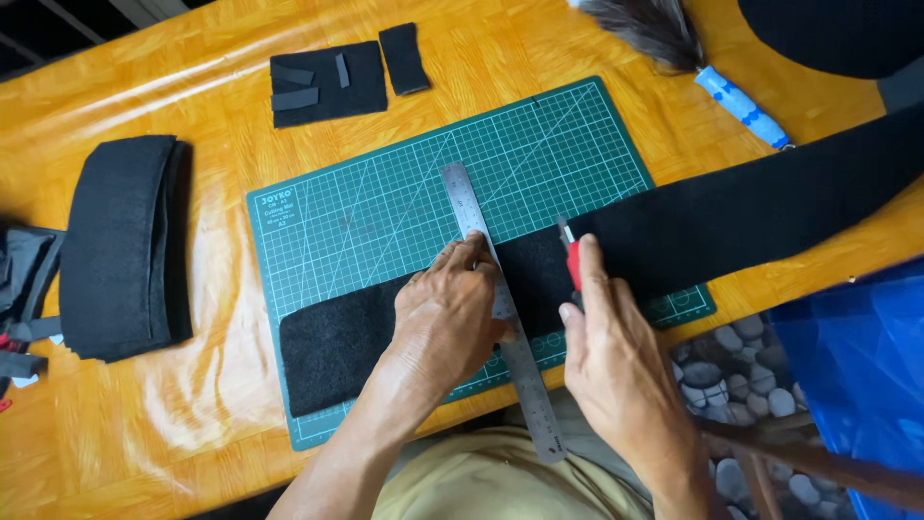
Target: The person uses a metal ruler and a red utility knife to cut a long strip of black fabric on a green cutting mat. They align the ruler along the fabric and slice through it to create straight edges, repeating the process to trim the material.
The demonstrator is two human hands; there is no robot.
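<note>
At centre frame the left hand (448,313) presses flat, fingers spread, on a steel ruler (500,308) laid across a black felt strip (674,231) on the green cutting mat (385,202); just right, the right hand (616,356) grips a red knife (572,258) beside the ruler's edge.

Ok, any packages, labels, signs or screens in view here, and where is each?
Printed label: small pale lettering block at the far-left corner of the green cutting mat.
Blue plastic bag: at the right edge, beside the table, glossy, no print visible.
No signs or screens.
</note>
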